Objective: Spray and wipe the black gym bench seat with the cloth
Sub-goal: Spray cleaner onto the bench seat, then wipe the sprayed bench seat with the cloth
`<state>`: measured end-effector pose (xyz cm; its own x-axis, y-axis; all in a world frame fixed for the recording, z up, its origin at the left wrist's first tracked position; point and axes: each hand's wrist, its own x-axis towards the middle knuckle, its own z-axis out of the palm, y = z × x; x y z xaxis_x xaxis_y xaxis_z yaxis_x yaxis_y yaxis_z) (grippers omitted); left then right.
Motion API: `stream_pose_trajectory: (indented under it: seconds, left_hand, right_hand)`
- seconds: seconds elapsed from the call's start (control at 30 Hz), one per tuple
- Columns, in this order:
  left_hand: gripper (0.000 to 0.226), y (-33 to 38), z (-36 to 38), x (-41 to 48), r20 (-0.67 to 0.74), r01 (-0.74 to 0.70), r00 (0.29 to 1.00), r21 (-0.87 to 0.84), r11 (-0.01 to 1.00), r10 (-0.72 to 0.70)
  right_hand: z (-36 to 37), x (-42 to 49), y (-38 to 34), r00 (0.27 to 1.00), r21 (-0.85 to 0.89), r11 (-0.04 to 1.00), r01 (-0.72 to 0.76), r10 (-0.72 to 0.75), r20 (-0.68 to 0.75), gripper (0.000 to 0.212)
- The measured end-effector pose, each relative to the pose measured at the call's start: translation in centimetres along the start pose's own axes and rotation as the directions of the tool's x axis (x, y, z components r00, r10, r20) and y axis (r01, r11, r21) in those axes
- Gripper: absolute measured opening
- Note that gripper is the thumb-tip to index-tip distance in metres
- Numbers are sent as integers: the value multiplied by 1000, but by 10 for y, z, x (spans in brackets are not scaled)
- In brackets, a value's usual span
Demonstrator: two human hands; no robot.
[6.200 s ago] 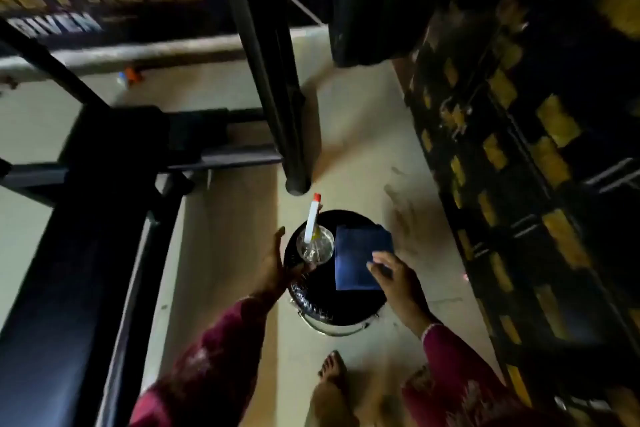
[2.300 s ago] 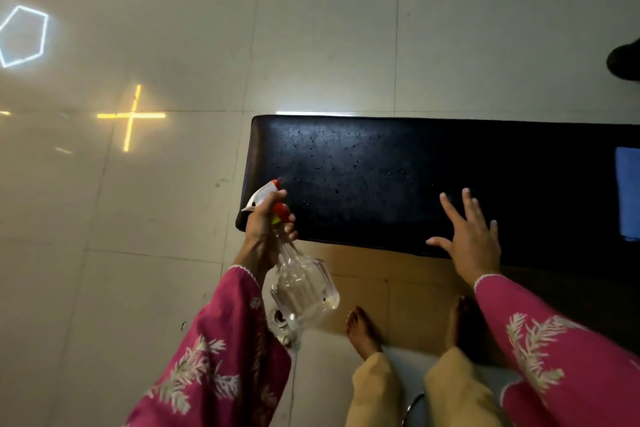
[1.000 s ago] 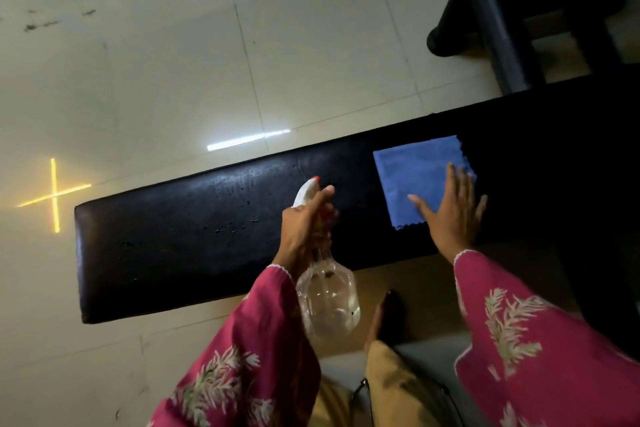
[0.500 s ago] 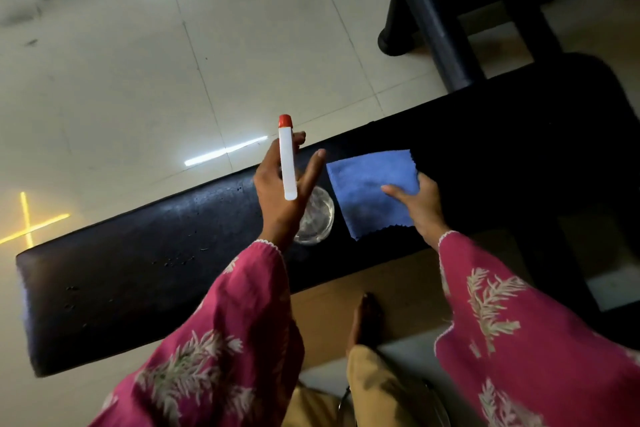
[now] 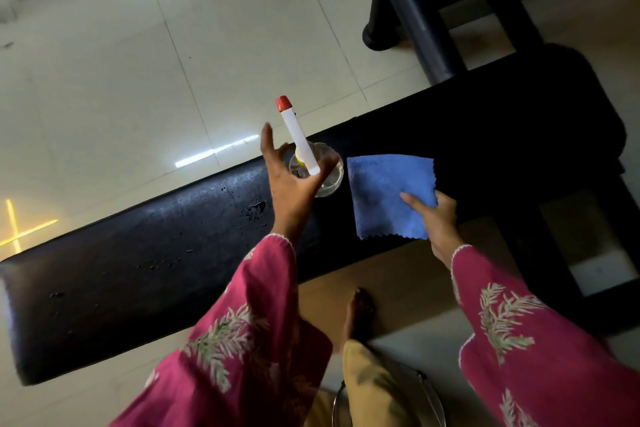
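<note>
The long black bench seat (image 5: 156,253) runs diagonally across the view, with spray droplets on its left half. A clear spray bottle (image 5: 330,177) with a white nozzle and red tip stands upright on the seat near its far edge. My left hand (image 5: 292,191) hovers just in front of the bottle, fingers spread and loose around it. A blue cloth (image 5: 384,191) lies flat on the seat to the right of the bottle. My right hand (image 5: 436,218) pinches the cloth's near right corner, index finger on top.
Black metal frame posts (image 5: 419,17) stand on the tiled floor behind the bench's right end. My bare foot (image 5: 360,312) is under the near edge, and a chrome stool rim (image 5: 429,388) shows at the bottom. A yellow light cross (image 5: 14,225) glows on the floor at left.
My left hand has set the bottle upright on the seat and spread its fingers off it. My right hand slid from flat on the cloth to pinching its near corner.
</note>
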<state>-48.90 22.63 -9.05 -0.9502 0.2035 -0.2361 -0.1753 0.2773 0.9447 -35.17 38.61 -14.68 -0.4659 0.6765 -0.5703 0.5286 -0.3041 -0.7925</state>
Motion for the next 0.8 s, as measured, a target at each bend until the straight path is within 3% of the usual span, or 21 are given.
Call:
stream_pose_trajectory:
  seconds: [0.07,0.17,0.27,0.33,0.43,0.57,0.7,0.8]
  left_hand:
    - [102,-19,-12,-19,-32,62,998,51,997,-61]
    - [60,-48,-27,-57,-86,195,977,11,981,-193]
    - [25,-57,-29,-88,66,301,953,-113,947,-295]
    - [27,-59,-28,-98,164,406,910,-168,898,-381]
    - [44,-64,-38,-101,309,605,792,-283,744,-526]
    - [74,-68,-70,-103,520,734,664,-316,601,-537]
    - [59,-77,-148,-94,459,682,730,-441,584,-506]
    - [42,-92,-246,-84,299,573,819,-453,683,-490]
  right_hand:
    - [0,-6,-1,999,32,999,-32,32,1,17]
    - [0,-29,-10,998,98,994,-42,38,44,11]
    - [5,-56,-12,997,109,993,-38,31,70,9]
    - [10,-78,-13,994,95,995,-40,30,105,8]
    - [28,-113,-12,972,111,989,-102,75,224,16]
    - [58,-146,-16,941,121,982,-143,96,325,37]
    - [124,-173,-15,907,115,980,-159,99,410,22]
    - [203,-197,3,860,27,992,-124,94,502,17]
